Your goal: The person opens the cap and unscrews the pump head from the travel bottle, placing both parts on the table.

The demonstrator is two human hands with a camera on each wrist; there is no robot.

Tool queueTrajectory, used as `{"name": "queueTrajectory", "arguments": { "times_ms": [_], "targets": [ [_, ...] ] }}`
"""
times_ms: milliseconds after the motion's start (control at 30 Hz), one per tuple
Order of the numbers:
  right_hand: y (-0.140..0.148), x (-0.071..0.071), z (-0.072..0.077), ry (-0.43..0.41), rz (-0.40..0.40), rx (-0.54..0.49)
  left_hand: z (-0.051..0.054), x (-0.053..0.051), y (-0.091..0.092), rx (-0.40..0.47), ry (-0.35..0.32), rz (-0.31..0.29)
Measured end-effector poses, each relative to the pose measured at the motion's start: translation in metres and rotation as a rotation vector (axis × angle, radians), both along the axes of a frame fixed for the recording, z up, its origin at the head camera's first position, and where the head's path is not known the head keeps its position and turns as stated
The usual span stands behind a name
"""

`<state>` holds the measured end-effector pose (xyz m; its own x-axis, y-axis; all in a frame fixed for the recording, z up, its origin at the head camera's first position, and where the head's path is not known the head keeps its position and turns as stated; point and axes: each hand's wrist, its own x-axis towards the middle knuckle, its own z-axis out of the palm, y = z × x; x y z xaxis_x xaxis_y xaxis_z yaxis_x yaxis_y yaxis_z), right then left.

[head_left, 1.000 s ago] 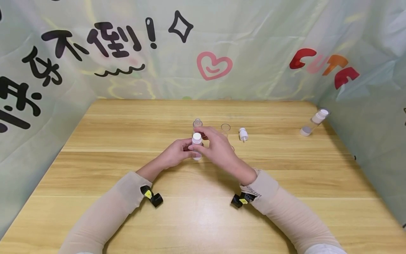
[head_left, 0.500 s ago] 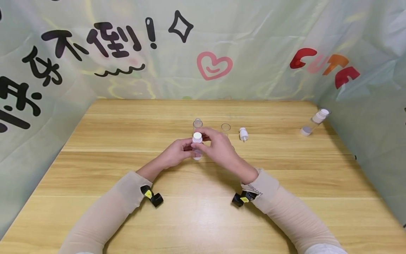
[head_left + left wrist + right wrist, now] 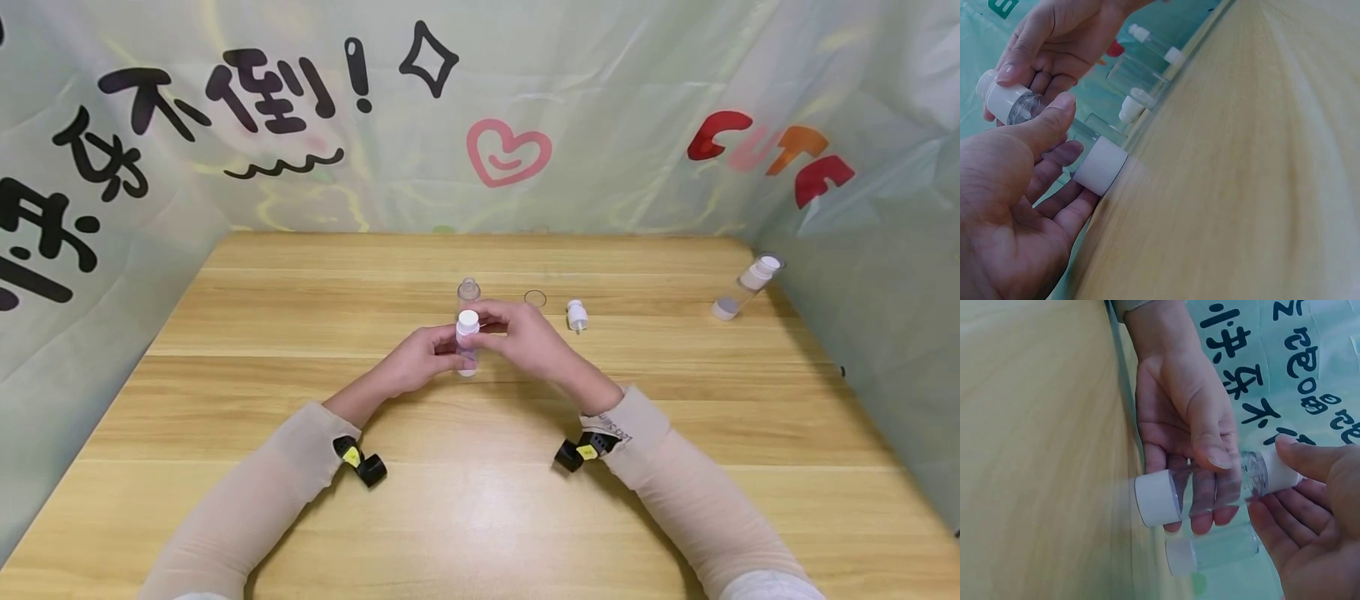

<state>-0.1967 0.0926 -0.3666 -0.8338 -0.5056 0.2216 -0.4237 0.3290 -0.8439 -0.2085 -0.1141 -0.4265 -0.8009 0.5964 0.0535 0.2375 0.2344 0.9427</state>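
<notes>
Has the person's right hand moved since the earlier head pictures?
Yes: the right hand shifted slightly up and right at its wrist end, judged against the pink heart-shaped print.

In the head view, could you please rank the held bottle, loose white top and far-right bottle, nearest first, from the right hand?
1. Held bottle: touching the right hand.
2. Loose white top: right of the hand.
3. Far-right bottle: much farther right.
</notes>
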Motion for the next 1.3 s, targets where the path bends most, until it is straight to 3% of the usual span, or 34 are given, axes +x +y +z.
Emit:
{"name": "queueTrajectory", "arguments": {
  "times_ms": [667, 1033, 1300],
  "targets": [
    [0.008, -0.008, 0.0, -0.093, 0.118, -0.04, 0.001, -0.001, 0.0, 0.001, -0.017, 0.009],
    [0.004, 0.001, 0.011, 0.041, 0.02, 0.056, 0.002, 0.0, 0.0, -0.006, -0.015, 0.005],
    [-0.006, 0.01, 0.005, 0.196, -0.039, 0.083, -0.001, -0.001, -0.001, 0.004, -0.002, 0.005]
  ]
}}
